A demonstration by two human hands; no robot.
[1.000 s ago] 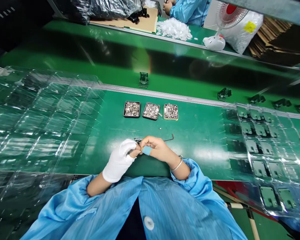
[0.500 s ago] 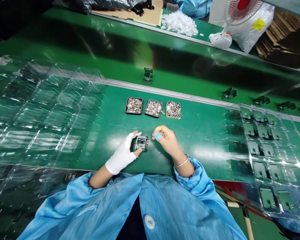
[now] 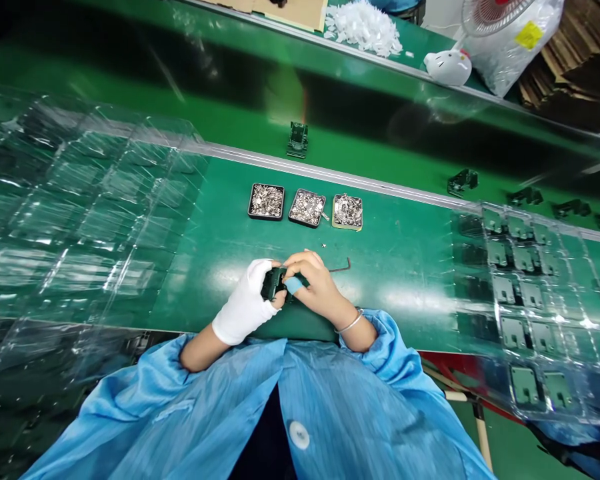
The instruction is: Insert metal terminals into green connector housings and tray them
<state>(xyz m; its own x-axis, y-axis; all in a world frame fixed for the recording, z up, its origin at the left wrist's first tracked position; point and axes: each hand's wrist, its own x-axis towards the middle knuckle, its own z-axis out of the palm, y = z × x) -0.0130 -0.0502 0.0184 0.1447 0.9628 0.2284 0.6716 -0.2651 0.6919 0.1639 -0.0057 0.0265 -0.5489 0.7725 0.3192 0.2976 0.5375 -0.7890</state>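
Note:
My left hand (image 3: 247, 303), in a white glove with bare fingertips, grips a small dark green plastic housing (image 3: 271, 285). The housing is tilted on its side, just above the table. My right hand (image 3: 313, 283), with a blue wrap on one finger, pinches at the housing's right edge; whatever lies between its fingertips is hidden. Right of that hand lies an L-shaped hex key (image 3: 344, 267). A tiny metal piece (image 3: 323, 245) rests on the table beyond the fingers.
Small metal parts fill three trays: left (image 3: 267, 201), middle (image 3: 307, 207) and right (image 3: 347, 211). Clear blister trays (image 3: 95, 200) cover the left side. Another blister tray (image 3: 517, 293) at right holds green parts. Several housings, one of them a dark housing (image 3: 298, 139), stand beyond the metal rail (image 3: 380, 183).
My right hand has moved left onto the housing, uncovering the hex key and the tiny metal piece. The housing has been tipped up in my left hand. The view has shifted slightly.

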